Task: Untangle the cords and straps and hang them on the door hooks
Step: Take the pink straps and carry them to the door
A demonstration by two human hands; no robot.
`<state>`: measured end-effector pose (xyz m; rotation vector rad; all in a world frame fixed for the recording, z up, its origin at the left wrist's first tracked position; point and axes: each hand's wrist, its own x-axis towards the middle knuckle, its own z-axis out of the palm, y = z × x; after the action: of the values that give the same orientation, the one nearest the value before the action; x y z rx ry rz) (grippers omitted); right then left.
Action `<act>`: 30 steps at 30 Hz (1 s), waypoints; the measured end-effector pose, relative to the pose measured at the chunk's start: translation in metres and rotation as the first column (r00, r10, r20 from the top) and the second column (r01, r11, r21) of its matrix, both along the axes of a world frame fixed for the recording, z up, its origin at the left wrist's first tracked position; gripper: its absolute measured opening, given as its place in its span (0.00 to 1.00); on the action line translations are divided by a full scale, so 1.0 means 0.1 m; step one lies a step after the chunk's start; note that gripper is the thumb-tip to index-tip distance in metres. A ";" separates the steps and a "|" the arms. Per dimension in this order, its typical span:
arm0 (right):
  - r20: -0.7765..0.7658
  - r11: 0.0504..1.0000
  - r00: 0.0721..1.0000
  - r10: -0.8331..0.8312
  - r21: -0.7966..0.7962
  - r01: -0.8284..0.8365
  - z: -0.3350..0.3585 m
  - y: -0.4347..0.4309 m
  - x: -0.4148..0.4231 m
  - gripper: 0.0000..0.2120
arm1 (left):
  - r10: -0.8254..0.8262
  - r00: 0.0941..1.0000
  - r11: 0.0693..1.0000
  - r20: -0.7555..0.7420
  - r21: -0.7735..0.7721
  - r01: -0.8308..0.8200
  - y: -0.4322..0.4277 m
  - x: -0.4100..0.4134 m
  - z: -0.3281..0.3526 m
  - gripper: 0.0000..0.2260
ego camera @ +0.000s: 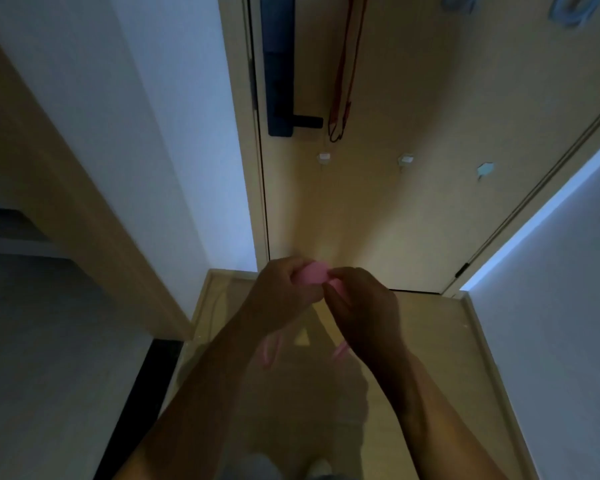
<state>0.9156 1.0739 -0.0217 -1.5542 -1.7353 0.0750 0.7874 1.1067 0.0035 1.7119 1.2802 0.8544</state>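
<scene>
A pink strap (313, 273) is bunched between my two hands, low in front of the wooden door (413, 202). My left hand (284, 289) pinches its left side and my right hand (357, 306) pinches its right side. Blurred pink ends (267, 351) dangle below my wrists. A red cord (342, 98) hangs on the door beside the dark handle plate (279, 81). Light blue cords (568, 10) hang at the door's top right. Two small white hooks (323, 157) (406, 159) and one pale blue hook (485, 169) sit bare in a row lower down.
A white wall (153, 116) stands to the left of the door frame, and another white wall (561, 323) lies to the right. Wooden floor (430, 341) lies underfoot. A wooden panel edge (66, 202) juts out at the left.
</scene>
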 end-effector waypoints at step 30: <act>-0.109 0.860 0.942 -0.317 -0.451 0.237 -1.21 4.22 0.85 0.10 | 0.030 0.931 0.998 -0.363 0.056 -0.010 4.36 0.93 -1.43 0.12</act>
<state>1.0003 1.4959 -0.1423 -2.0396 -1.3909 0.4712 0.8805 1.5429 -0.1398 1.9675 1.5298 0.6018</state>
